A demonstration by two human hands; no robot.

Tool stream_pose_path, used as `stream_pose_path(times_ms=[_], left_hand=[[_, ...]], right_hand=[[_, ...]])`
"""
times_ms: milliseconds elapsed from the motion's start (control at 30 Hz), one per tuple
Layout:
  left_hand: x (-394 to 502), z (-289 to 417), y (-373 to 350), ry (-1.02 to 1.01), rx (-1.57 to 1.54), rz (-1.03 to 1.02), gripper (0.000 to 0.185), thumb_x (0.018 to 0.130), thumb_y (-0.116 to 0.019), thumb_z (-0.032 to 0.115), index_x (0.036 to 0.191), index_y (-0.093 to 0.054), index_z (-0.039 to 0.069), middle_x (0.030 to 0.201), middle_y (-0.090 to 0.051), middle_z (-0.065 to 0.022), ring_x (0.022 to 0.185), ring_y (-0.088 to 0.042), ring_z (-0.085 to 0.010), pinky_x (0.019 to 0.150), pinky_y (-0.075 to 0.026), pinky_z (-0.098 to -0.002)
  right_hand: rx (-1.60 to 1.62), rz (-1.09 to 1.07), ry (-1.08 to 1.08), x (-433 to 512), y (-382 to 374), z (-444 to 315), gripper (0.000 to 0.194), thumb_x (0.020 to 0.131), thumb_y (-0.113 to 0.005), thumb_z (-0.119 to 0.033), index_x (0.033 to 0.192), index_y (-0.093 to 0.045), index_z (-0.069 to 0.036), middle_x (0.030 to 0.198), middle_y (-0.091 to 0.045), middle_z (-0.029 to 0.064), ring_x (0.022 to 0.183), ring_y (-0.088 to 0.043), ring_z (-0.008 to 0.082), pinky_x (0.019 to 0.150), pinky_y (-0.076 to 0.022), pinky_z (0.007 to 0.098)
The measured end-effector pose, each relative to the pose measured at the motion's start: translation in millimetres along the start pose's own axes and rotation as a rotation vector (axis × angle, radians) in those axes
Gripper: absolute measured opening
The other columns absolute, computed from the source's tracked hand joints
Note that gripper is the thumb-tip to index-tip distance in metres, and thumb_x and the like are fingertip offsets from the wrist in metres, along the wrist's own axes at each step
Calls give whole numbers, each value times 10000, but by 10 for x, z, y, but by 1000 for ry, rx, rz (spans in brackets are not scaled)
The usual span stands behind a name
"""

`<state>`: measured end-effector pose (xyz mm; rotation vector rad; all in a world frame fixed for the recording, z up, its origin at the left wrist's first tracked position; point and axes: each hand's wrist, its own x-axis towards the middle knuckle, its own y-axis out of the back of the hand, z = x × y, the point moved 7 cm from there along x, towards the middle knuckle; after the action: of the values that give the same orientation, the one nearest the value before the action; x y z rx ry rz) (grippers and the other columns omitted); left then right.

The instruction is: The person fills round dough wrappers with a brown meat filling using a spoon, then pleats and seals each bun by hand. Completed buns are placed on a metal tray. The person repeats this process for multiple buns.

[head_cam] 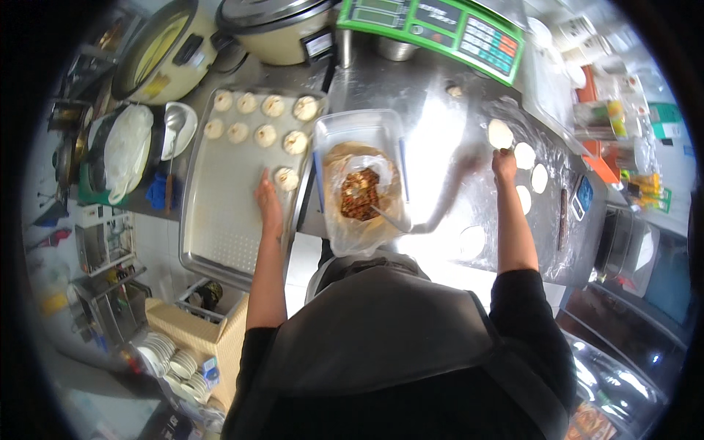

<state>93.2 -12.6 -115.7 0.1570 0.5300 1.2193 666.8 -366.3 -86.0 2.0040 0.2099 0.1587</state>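
My left hand (268, 201) is over the metal baking tray (214, 187), beside a pleated filled bun (286, 179), its fingers extended and nothing visible in it. Two rows of similar buns lie at the tray's far end. On the right, my right hand (503, 162) has its fingers closed at the near edge of a flat dough round (500, 133). More dough rounds (524, 155) lie on the floured steel table around it. Between the hands stands a plastic tub (360, 118) holding a bag of chopped brown-red filling (360, 192), with a thin utensil handle (389, 219) leaning out.
A green digital scale (432, 36) and a rice cooker (275, 33) stand at the back. A dark rolling stick (562, 220) and a phone (582, 198) lie at the right. A ladle (175, 121) rests on a white dish at the left. Another cooker (192, 60) stands behind it.
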Motion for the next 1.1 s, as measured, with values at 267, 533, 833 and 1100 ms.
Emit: stream_pose_path(times_ms=[267,533,833,1100], left_hand=[[-738,432,99,-15,123,26,559,1048,-384,426,1464,-383,53,1390,-395,-183,1268,-425,-304,1077,-339,-399],[-1361,1147,-183,-150,218,-9,528,1036,-458,390,1440,-399,55,1295,-445,-126,1074,-488,-218,955,-415,-350],[-1674,1649,-773,-298,-82,-142,415,1035,-483,291,1369,-468,45,1274,-528,-89,995,-514,-159,881,-432,-284],[-1834,1787,-2054,445,-979,-757,656,1002,-474,477,1434,-363,-4,1390,-483,-219,1322,-459,-345,1124,-362,-469]], right_hand=[[-110,-14,-173,1306,-502,619,381,816,-649,-284,1061,-649,7,1162,-636,262,1097,-623,376,948,-493,425],[-177,-434,-147,1657,-916,878,383,734,-747,-336,1004,-747,-65,1061,-716,138,1026,-681,289,889,-510,402],[196,-38,150,1184,-295,157,369,778,-768,-244,1049,-633,-32,938,-702,151,817,-679,300,743,-526,390],[1262,-893,282,-1475,582,-1334,324,897,-696,-92,1210,-620,-53,1032,-671,35,978,-611,110,863,-497,273]])
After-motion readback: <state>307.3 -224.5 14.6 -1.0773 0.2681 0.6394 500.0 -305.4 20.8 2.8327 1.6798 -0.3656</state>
